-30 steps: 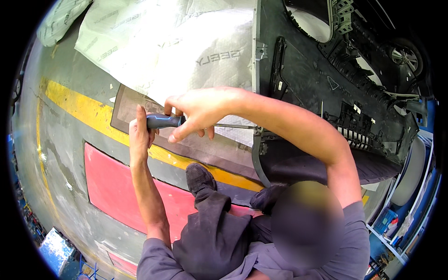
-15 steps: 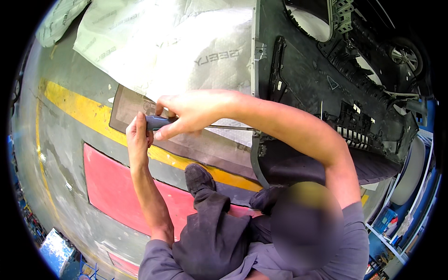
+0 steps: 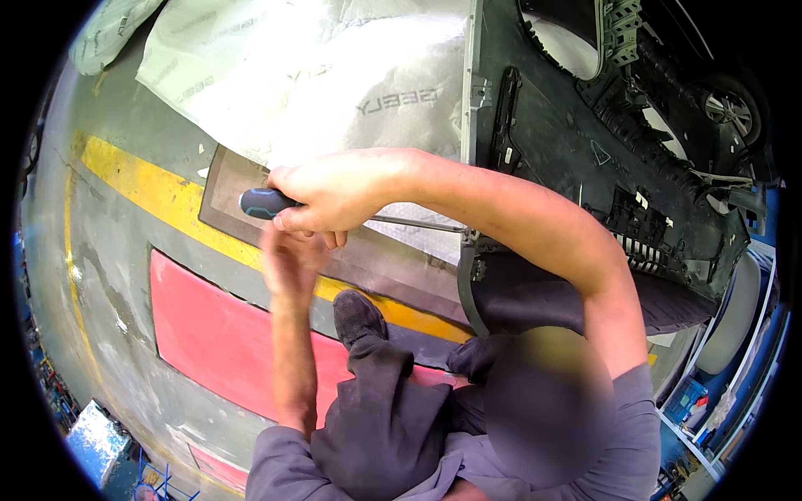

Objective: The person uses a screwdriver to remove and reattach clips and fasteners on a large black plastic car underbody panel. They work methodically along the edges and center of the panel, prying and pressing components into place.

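Left of the frame's centre, the right hand [image 3: 338, 196] had its fingers clamped around a screwdriver [image 3: 266, 203], whose shaft reached the edge of a black panel [image 3: 560, 125]. The left hand [image 3: 292, 260], blurred, was just below; its fingers' state could not be told.

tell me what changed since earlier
The bare left hand came off the end of the black-and-blue screwdriver handle, moving rightward. The handle tipped slightly away from the body. The right hand keeps its grip; the metal shaft stays at the edge of the black panel.
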Motion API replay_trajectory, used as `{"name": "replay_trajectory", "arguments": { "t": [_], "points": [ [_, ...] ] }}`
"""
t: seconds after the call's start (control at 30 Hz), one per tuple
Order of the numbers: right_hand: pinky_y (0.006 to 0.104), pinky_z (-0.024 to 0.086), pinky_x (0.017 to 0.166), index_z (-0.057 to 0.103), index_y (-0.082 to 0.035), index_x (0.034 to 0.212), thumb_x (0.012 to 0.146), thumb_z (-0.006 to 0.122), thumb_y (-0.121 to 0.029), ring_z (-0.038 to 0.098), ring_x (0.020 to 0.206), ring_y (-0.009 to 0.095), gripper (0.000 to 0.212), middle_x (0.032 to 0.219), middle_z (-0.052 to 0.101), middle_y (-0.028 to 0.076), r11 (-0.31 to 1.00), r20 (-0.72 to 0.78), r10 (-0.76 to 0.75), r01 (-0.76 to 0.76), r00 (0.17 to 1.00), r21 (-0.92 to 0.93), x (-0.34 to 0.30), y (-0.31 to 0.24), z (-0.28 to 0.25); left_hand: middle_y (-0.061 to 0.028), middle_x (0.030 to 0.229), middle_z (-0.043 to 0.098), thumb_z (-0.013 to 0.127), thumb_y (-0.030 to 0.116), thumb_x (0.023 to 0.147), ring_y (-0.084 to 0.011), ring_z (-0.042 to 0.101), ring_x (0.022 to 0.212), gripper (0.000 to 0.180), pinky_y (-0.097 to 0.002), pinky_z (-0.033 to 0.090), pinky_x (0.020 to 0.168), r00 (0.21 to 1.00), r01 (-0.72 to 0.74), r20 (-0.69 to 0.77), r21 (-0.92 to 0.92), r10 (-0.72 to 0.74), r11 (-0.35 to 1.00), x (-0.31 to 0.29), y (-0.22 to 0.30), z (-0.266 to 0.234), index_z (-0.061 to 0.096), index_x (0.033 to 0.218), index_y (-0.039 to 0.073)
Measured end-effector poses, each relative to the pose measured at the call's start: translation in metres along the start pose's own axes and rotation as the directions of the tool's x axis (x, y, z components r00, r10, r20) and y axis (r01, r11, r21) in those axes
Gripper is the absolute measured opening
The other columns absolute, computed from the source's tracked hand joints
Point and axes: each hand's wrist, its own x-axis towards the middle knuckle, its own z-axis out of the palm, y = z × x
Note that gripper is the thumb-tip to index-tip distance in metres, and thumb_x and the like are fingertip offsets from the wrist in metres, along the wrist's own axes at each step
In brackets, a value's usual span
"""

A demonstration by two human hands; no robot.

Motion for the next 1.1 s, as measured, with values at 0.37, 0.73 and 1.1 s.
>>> {"name": "replay_trajectory", "arguments": {
  "t": [0.37,0.73,1.1],
  "points": [
    [0.0495,0.063,0.075,0.051,0.005,0.141,0.119,0.048,-0.043,0.078,0.074,0.033,0.053,0.092,0.073,0.026,0.983,-0.051,0.178,-0.175,0.983,0.061,-0.002,-0.015,0.019,-0.0068,0.102,0.074,0.073,0.011,0.110,-0.0162,0.069,0.086,0.017,-0.0324,0.055,0.079,0.802,0.085,0.551,0.277,-0.231,0.957,-0.038,-0.081,0.088,0.072,0.125,0.002],
    [0.0484,0.065,0.078,0.022,0.020,0.163,0.113,0.054,-0.046,0.079,0.076,0.038,0.088,0.091,0.077,0.027,0.997,-0.171,0.042,-0.053,0.984,-0.057,0.011,-0.013,0.058,-0.0051,0.098,0.074,0.069,0.022,0.111,-0.0143,0.070,0.089,0.022,-0.0313,0.056,0.081,0.898,-0.235,0.441,0.462,0.009,0.855,-0.060,-0.071,0.115,0.074,0.113,0.001],
    [0.0593,0.058,0.085,0.073,0.007,0.109,0.119,0.045,-0.049,0.076,0.094,0.046,0.063,0.095,0.077,0.025,0.988,-0.155,0.069,-0.089,0.986,-0.124,0.008,-0.022,0.051,-0.0058,0.118,0.071,0.075,0.036,0.108,-0.0133,0.069,0.100,0.044,-0.0295,0.056,0.086,0.890,-0.076,0.430,0.474,-0.156,0.877,-0.047,-0.073,0.112,0.063,0.135,0.003]
  ]
}}
